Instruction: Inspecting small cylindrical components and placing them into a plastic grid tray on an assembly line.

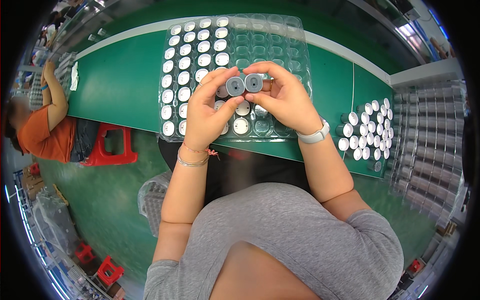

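Fingers [231, 106] of the left hand [202, 114] are gripping one grey cup [235, 86]; those of the right hand [294, 103] are pinching a second cup [253, 83] just beside it, probably for viewing both ends together. Beneath them, a clear tray [299, 49] is lying on the worktop [115, 75], its pockets seemingly keeping white-topped cups [184, 63] apart. Farther right, loose cups [371, 137] are standing clustered, likely for easy reach.
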Available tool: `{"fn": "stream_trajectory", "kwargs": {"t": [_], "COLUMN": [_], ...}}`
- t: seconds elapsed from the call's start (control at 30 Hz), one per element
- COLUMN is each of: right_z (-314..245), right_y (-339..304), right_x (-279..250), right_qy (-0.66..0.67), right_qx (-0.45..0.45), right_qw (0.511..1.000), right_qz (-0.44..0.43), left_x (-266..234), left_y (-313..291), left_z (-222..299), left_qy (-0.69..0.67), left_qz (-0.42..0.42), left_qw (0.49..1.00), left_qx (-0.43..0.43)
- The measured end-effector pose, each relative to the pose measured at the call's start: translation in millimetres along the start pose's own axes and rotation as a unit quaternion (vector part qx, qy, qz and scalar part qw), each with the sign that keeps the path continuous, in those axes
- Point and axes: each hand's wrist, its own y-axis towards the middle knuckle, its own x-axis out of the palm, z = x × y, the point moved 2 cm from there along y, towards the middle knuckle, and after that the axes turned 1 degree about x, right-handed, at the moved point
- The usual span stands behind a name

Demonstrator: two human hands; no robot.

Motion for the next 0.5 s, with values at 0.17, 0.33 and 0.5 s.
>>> {"fn": "stream_trajectory", "kwargs": {"t": [0.17,0.33,0.5], "right_z": [-1.3,-1.1,-1.3], "right_y": [-0.1,0.1,-0.1], "right_x": [0.2,-0.4,-0.3], "right_qy": [0.004,-0.002,-0.007], "right_qx": [-0.012,-0.028,-0.031], "right_qw": [1.0,1.0,0.999], "right_qz": [-0.007,-0.013,-0.006], "left_x": [-0.6,0.0,1.8], "left_y": [0.1,-0.3,0.6], "left_z": [-1.2,-1.3,-0.1], "left_qy": [-0.017,-0.049,-0.05], "left_qz": [-0.006,-0.007,-0.004], "left_qw": [1.0,0.999,0.999], "left_qx": [0.003,-0.008,-0.003]}}
